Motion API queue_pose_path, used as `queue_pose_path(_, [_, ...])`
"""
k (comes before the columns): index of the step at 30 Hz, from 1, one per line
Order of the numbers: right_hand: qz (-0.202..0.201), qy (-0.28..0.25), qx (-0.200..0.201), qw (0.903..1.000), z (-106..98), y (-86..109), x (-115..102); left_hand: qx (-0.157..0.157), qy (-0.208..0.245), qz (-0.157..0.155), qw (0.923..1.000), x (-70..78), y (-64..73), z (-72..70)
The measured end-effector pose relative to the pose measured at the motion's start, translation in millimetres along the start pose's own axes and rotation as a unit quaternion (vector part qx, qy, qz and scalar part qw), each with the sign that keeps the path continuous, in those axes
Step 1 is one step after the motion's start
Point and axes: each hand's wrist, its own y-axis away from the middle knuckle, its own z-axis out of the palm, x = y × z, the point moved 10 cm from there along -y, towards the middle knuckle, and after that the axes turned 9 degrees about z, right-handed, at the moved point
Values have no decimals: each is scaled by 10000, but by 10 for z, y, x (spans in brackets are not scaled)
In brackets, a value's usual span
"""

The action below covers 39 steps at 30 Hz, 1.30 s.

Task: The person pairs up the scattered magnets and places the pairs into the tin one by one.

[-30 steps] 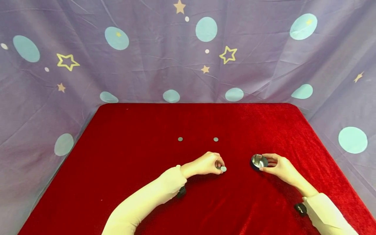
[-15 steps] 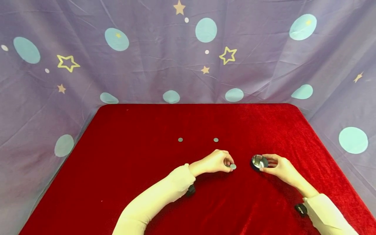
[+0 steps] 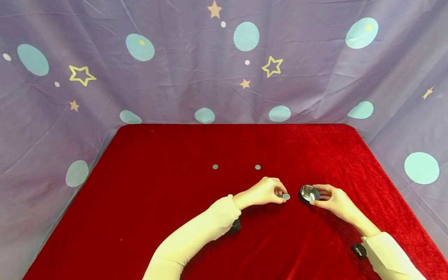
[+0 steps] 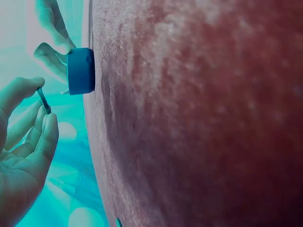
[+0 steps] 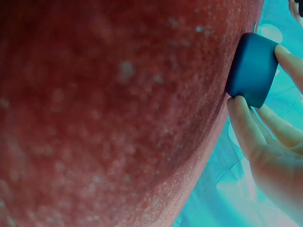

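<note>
Between thumb and fingertips my left hand point(image 3: 264, 191) pinches a small grey coin-like disc point(image 3: 286, 196), just left of a round dark container. In the left wrist view that disc point(image 4: 44, 100) appears edge-on, thin and dark. The container point(image 3: 305, 198) is short, black outside and shiny metallic inside, and it sits on the red cloth. My right hand point(image 3: 336, 201) grips it from the right, thumb in front and fingers behind. From the right wrist the container point(image 5: 254, 71) shows a smooth side, held by the fingertips point(image 5: 240, 106). The disc and the container are apart.
Two more grey discs, one on the left point(image 3: 215, 167) and one on the right point(image 3: 258, 167), lie flat on the red cloth point(image 3: 157, 175) beyond my left hand. A purple curtain point(image 3: 182, 58) with stars and dots encloses the back and sides.
My left hand has moved to the right with the pinched disc, closer to the container. The right hand and the container have stayed in place.
</note>
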Motion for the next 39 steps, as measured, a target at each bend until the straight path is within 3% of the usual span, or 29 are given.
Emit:
queue_pose_path(11, [19,54,-9,10000,16,1,22,148,-43,6,9999,37,-141,79])
queue_pose_path(22, [-221,-58,-43,9997,3,10,-39,341,-16,22,9994,74,-284,128])
queue_pose_path(30, [-127,-32,-14,9999,10,7,-7,352,63,-36,9994,100,-360,186])
queue_pose_path(39, [-116,-29,29,9999,1,-3,0,450,-292,38,9986,129,-444,200])
